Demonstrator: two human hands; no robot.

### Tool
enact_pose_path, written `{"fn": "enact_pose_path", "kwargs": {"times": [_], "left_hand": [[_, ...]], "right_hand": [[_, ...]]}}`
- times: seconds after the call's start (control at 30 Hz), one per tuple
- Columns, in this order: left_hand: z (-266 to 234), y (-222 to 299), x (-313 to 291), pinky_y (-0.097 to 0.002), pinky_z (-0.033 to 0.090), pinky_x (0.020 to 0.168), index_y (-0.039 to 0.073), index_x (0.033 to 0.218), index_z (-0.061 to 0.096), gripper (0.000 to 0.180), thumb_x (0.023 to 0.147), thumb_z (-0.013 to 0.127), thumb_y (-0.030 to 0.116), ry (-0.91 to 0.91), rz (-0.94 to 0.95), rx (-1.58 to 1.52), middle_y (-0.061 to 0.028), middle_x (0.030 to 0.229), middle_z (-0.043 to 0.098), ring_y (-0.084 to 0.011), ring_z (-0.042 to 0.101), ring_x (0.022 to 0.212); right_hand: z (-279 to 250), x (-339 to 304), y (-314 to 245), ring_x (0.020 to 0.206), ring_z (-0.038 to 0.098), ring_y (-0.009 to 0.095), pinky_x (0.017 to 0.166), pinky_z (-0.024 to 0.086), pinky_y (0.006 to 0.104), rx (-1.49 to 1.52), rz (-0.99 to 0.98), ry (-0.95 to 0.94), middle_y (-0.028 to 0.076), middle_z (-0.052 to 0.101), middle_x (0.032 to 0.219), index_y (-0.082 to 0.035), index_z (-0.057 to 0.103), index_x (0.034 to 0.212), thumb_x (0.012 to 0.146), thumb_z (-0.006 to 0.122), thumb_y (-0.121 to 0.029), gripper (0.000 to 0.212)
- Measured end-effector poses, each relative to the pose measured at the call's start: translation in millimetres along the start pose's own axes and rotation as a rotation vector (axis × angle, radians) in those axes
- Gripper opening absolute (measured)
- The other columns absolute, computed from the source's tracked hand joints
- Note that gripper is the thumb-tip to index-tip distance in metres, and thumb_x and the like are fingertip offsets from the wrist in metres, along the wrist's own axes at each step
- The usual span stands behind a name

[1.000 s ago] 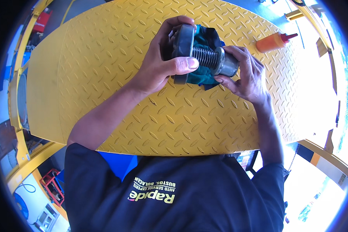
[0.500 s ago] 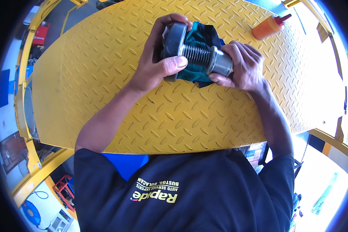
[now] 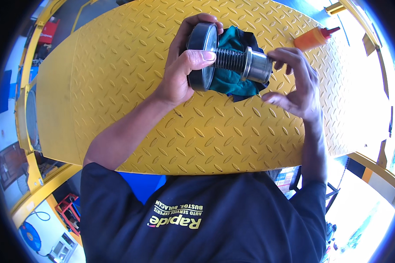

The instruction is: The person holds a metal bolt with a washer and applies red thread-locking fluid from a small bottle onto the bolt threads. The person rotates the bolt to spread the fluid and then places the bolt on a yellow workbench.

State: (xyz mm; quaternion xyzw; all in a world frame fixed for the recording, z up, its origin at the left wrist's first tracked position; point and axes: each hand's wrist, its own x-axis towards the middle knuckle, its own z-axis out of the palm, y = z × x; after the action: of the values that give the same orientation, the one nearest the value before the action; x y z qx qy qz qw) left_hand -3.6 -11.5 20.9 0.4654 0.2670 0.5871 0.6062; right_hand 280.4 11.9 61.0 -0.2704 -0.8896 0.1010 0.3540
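A lift pad (image 3: 202,57), with a round black disc, a threaded stem (image 3: 230,59) and a smooth metal sleeve (image 3: 258,66), is held on its side above the yellow plate. My left hand (image 3: 180,70) is closed around the disc, thumb pressed on its face near the stem and fingers over the far edge. At the sleeve's end, my right hand (image 3: 298,83) has its fingers and thumb spread. Its fingertips are beside the sleeve's rim; whether they touch I cannot tell. Beneath the pad lies a crumpled dark green cloth (image 3: 235,85).
Yellow diamond-tread plate (image 3: 197,136) spreads under my hands, its near edge against my dark shirt. An orange squeeze bottle (image 3: 310,39) with a red nozzle lies at the far right. Yellow frame posts (image 3: 30,175) stand around the plate, with a red rack (image 3: 68,210) at lower left.
My right hand has let go of the metal sleeve and opened, moving right. The lift pad in my left hand has shifted slightly right, showing more of the sleeve.
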Motion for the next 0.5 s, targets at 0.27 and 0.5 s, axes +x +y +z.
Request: {"fn": "enact_pose_path", "kwargs": {"times": [0.27,0.5], "left_hand": [[-1,0,3,-0.0379,0.047,0.119,0.007,0.148,0.054,0.067,0.084,0.066,0.02,-0.05,-0.022,-0.159,-0.0134,0.136,0.06,-0.0228,0.058,0.133],[-3,-1,5,-0.0427,0.049,0.115,0.006,0.158,0.047,0.081,0.086,0.065,0.038,-0.083,-0.029,-0.065,-0.0211,0.146,0.055,-0.0282,0.056,0.132]], "right_hand": [[18,-17,4,0.087,0.08,0.027,0.079,0.064,0.0382,-0.15,-0.016,0.037,0.009,0.079,0.107,-0.005,0.065,0.135,0.087,0.098,-0.04,0.068],[8,7,-26,0.063,0.06,0.017,0.062,0.049,0.0325,0.703,1.117,-0.315,0.01,0.067,0.079,0.003,0.069,0.119,0.117,0.046,-0.07,0.077]]}}
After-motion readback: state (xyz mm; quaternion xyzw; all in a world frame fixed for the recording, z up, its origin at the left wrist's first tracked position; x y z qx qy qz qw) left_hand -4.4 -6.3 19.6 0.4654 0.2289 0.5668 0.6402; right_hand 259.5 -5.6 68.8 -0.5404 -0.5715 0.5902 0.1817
